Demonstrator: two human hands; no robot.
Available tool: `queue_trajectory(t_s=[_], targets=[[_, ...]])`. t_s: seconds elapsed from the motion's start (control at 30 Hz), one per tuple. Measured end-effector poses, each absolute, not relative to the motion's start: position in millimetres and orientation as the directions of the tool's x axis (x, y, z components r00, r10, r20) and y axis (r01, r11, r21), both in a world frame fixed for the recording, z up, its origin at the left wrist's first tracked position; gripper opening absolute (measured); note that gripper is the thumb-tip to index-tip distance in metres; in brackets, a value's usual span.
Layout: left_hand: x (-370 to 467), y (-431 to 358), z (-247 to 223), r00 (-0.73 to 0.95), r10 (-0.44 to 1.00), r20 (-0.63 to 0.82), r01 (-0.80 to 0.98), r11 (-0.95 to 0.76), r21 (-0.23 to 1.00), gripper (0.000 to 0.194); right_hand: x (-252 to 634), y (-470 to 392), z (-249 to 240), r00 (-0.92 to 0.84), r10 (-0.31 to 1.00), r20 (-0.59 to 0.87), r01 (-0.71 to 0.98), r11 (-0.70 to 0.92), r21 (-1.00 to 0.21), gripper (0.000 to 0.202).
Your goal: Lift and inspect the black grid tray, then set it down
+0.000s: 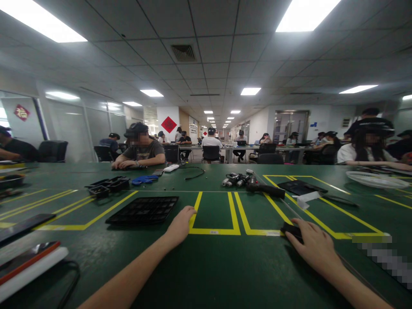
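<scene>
**Right hand (313, 244) on small black block (292, 232), left hand (180, 225) by tray**

Right grip: narrow, thumb and fingers around the block. Block is at the near end of a yellow-taped outline (249, 231) on the green desk (206, 274), by a white label (273, 233). Can't tell if it's touching the desk.

Left grip: fingers together, slightly bent, tips at the yellow tape of the next outline over. Underside hidden, so can't tell if it holds anything.

Black compartment tray (143, 210) lies flat just left of the left hand.

Beyond the right hand: black-handled tool (267, 189) lying beside a cluster of silver-and-black parts (236, 179). Dark flat panel (301, 187) to their right, white strip (307, 198) at its near edge.

Far left: black bins (107, 186), blue item (144, 180) next to them, white power strip (171, 168) behind. White round dish (376, 179) far right.

Co-worker (144, 150) seated across, forearms on the desk.
</scene>
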State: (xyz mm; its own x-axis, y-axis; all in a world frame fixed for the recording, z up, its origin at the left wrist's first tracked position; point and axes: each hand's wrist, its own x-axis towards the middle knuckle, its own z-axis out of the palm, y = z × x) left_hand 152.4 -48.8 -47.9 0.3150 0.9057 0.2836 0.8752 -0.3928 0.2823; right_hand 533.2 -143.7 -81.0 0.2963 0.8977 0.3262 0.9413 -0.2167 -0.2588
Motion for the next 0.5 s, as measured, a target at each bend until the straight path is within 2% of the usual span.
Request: queue_trajectory(t_s=[0.13,0.3,0.4,0.5], targets=[[152,-52,-54,0.359,0.908,0.213,0.865,-0.41,0.288,0.044,532,-144,-80,0.289,0.886,0.363,0.944,-0.2,-0.263,0.051],[148,-54,-43,0.253,0.935,0.247,0.911,-0.316,0.266,0.032,530,-145,-77,0.3,0.866,0.4,0.941,-0.2,-0.273,0.049],[144,-55,-42,0.198,0.952,0.232,0.906,-0.268,0.326,0.016,530,-144,-77,0.301,0.864,0.404,0.941,-0.2,-0.272,0.049],[144,-55,-44,0.162,0.959,0.233,0.856,-0.254,0.45,0.007,532,-143,-78,0.299,0.867,0.399,0.941,-0.197,-0.277,0.049]])
